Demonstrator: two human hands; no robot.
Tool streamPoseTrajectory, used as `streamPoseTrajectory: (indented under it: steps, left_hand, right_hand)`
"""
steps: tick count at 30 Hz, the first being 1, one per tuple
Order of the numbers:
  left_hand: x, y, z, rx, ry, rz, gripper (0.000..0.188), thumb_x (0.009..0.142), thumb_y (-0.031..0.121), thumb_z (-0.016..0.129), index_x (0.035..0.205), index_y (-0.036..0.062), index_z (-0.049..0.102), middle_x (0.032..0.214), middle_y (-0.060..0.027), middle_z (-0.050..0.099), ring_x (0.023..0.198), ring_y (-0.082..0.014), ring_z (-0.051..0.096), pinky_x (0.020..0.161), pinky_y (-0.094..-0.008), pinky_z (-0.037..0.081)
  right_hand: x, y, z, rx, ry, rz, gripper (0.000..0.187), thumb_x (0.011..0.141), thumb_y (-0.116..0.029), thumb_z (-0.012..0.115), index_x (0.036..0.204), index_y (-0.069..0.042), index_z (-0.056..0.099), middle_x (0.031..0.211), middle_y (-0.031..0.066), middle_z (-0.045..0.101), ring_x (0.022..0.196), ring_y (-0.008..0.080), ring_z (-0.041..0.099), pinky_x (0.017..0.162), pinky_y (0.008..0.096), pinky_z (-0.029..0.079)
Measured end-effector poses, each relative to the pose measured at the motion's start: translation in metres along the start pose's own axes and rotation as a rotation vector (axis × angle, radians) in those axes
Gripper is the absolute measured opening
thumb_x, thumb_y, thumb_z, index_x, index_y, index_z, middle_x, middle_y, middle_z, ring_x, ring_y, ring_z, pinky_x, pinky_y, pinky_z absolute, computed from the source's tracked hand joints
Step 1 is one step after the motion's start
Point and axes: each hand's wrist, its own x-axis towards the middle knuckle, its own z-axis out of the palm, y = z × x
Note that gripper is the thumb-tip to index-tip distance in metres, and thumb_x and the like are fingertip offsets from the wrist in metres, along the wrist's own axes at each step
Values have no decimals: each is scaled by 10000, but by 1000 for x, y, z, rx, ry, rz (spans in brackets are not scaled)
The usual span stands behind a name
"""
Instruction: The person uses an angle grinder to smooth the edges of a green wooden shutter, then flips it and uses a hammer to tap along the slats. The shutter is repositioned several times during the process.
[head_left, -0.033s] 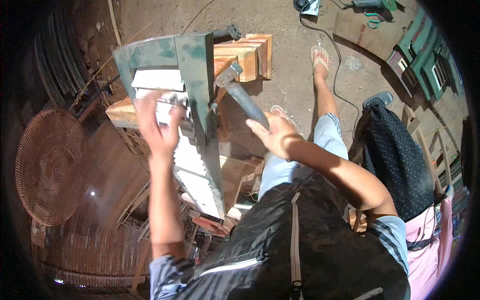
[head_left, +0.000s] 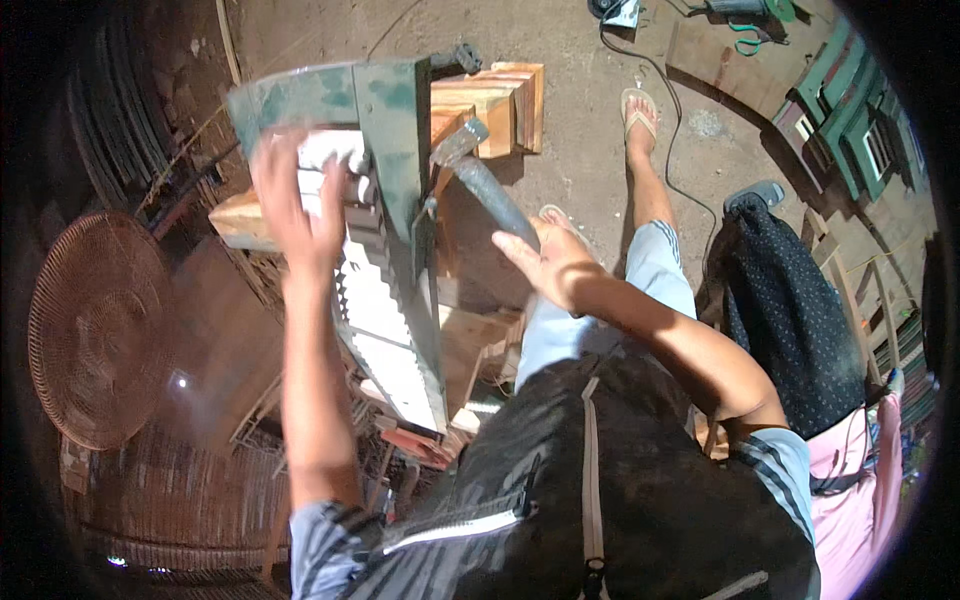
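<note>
A hammer [head_left: 487, 193] is gripped by its dark handle in my right hand [head_left: 556, 258]; its metal head points up and left, beside the right rail of a dark green frame [head_left: 393, 110]. The frame is tapered, and white slats [head_left: 385, 325] with stepped, toothed-looking edges fill its opening. My left hand [head_left: 305, 205] is over the slats near the frame's far end, smeared by motion, with thumb and fingers apart. Whether it touches the slats is hard to make out. Nothing shows held in it.
Stacked wooden pieces [head_left: 500, 105] lie behind the frame. A round woven tray [head_left: 95, 330] stands at left. A black cable [head_left: 672, 130] runs across the ground past my sandalled foot [head_left: 638, 115]. More green frames [head_left: 850, 110] lie at far right, near a person in patterned dark cloth [head_left: 795, 310].
My left hand has shifted slightly up and left over the slats, uncovering some of them. The hammer and my right hand are almost where they were.
</note>
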Motion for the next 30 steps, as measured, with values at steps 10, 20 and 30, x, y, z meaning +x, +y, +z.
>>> streamPoseTrajectory:
  steps: [10, 20, 30]
  left_hand:
    - [87, -57, 50, 395, -17, 89, 336, 939, 482, 594, 882, 172, 711, 948, 0, 660, 1051, -254, 597, 1097, -679, 225]
    - [96, -77, 40, 407, -17, -15, 426, 943, 563, 550, 895, 166, 697, 985, -4, 647, 1057, -268, 573, 1076, -687, 221]
    - [97, -102, 31, 422, -16, -107, 453, 926, 579, 587, 935, 141, 698, 1064, -22, 672, 1111, -275, 580, 1100, -701, 200]
  right_hand:
    - [-1, 4, 2, 419, -223, 258, 712, 1071, -592, 402, 696, -10, 569, 612, 58, 522, 577, 185, 493, 640, 355, 438]
    - [6, -38, -33, 368, -175, 279, 609, 1044, -610, 500, 740, -83, 545, 607, -19, 489, 508, 89, 425, 461, 291, 332]
    - [47, -30, -38, 451, -185, 239, 647, 1043, -578, 491, 686, -40, 538, 613, 29, 466, 624, 131, 446, 618, 351, 398]
